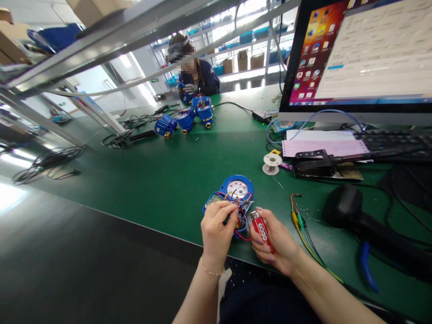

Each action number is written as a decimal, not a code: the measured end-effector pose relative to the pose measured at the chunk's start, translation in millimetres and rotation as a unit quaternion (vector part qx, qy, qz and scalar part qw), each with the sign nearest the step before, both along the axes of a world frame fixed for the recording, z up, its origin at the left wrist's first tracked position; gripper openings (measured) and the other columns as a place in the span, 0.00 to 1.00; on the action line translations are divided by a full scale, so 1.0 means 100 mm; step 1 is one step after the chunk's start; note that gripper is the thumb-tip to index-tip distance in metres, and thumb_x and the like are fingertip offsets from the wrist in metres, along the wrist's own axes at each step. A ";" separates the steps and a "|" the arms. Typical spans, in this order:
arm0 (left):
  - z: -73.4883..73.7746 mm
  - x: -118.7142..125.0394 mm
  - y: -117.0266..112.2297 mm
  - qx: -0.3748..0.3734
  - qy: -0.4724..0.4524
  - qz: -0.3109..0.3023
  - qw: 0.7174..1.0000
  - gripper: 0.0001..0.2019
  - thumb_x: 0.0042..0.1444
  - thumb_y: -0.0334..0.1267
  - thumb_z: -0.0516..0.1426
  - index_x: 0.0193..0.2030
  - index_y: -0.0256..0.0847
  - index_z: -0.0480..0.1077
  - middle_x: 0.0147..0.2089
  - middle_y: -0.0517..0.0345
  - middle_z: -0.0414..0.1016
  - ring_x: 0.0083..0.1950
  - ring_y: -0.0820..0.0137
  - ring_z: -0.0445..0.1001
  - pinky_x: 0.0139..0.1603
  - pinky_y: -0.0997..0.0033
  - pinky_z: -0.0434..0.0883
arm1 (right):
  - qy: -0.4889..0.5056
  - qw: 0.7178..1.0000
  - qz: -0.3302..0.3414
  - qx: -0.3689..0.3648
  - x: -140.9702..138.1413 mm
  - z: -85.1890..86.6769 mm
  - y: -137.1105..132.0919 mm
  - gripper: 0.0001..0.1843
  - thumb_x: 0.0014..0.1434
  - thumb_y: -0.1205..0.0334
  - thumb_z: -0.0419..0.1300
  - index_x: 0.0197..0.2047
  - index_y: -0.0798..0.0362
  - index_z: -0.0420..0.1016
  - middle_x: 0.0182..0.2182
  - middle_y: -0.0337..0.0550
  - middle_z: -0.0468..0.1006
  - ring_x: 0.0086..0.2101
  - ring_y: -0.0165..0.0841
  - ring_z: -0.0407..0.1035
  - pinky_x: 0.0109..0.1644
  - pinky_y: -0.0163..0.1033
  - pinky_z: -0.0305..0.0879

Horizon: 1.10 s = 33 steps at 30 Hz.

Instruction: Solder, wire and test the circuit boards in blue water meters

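Observation:
A blue water meter (239,188) with a round white dial lies near the front edge of the green table, its wiring exposed. Over its lower part, my left hand (218,225) pinches thin wires (240,204) between thumb and fingertips. My right hand (275,243) is wrapped around a red lighter (262,230), its metal top pointing up and left toward the wires, with the thumb near that top. No flame shows. Part of the meter is hidden behind my left hand.
Several blue meters (185,119) stand farther back, before a co-worker (199,74). On the right are a solder spool (271,164), clip leads (299,220), a black scanner (347,209), blue-handled tool (367,265) and monitor (364,58). Cables (50,162) lie left.

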<state>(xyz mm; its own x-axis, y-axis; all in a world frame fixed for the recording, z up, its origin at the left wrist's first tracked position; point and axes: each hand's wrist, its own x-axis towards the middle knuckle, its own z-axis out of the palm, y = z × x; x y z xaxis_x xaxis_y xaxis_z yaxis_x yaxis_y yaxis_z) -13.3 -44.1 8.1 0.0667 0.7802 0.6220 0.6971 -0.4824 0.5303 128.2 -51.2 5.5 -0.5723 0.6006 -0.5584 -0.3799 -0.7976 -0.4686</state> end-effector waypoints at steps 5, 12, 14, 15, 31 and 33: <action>0.00 -0.02 0.03 -0.009 -0.017 -0.005 1.000 0.03 0.56 0.29 0.57 0.36 0.40 0.72 0.35 0.59 0.74 0.38 0.72 0.72 0.41 0.72 0.70 | -0.009 0.999 0.032 -0.008 -0.01 0.02 0.06 0.36 0.62 0.46 0.30 0.11 0.54 0.56 0.05 0.34 0.48 0.06 0.21 0.42 0.10 0.27 0.35; 0.02 -0.03 0.05 -0.024 -0.014 -0.006 1.000 0.04 0.56 0.30 0.57 0.37 0.40 0.73 0.35 0.58 0.75 0.38 0.72 0.73 0.42 0.72 0.71 | -0.028 0.997 0.069 0.023 0.03 0.01 0.20 0.35 0.62 0.45 0.29 0.12 0.54 0.55 0.06 0.33 0.49 0.06 0.21 0.43 0.09 0.27 0.36; 0.02 -0.03 0.06 -0.022 -0.012 -0.005 1.000 0.04 0.56 0.30 0.57 0.37 0.40 0.73 0.35 0.58 0.75 0.38 0.72 0.73 0.42 0.72 0.71 | -0.037 0.996 0.072 0.032 0.03 0.01 0.23 0.36 0.62 0.45 0.29 0.12 0.54 0.55 0.06 0.33 0.50 0.06 0.22 0.43 0.09 0.27 0.37; 0.02 -0.03 0.05 -0.020 -0.011 -0.006 1.000 0.04 0.56 0.30 0.57 0.37 0.40 0.73 0.35 0.58 0.75 0.38 0.72 0.73 0.42 0.73 0.72 | -0.041 0.996 0.074 0.035 0.03 0.00 0.23 0.36 0.62 0.45 0.29 0.12 0.54 0.55 0.06 0.33 0.50 0.06 0.22 0.43 0.09 0.27 0.37; 0.01 -0.04 0.06 -0.025 -0.022 0.006 0.999 0.05 0.56 0.31 0.57 0.37 0.41 0.74 0.36 0.57 0.76 0.38 0.71 0.75 0.42 0.72 0.73 | -0.094 0.988 0.049 0.110 0.00 -0.05 0.21 0.34 0.63 0.46 0.33 0.13 0.54 0.57 0.06 0.33 0.51 0.06 0.21 0.44 0.09 0.26 0.38; 0.01 -0.04 0.06 -0.025 -0.022 0.007 0.999 0.05 0.56 0.30 0.57 0.37 0.41 0.74 0.36 0.57 0.76 0.38 0.71 0.75 0.42 0.72 0.73 | -0.100 0.988 0.046 0.112 -0.01 -0.04 0.21 0.34 0.63 0.46 0.33 0.13 0.54 0.57 0.06 0.33 0.51 0.06 0.21 0.43 0.09 0.26 0.38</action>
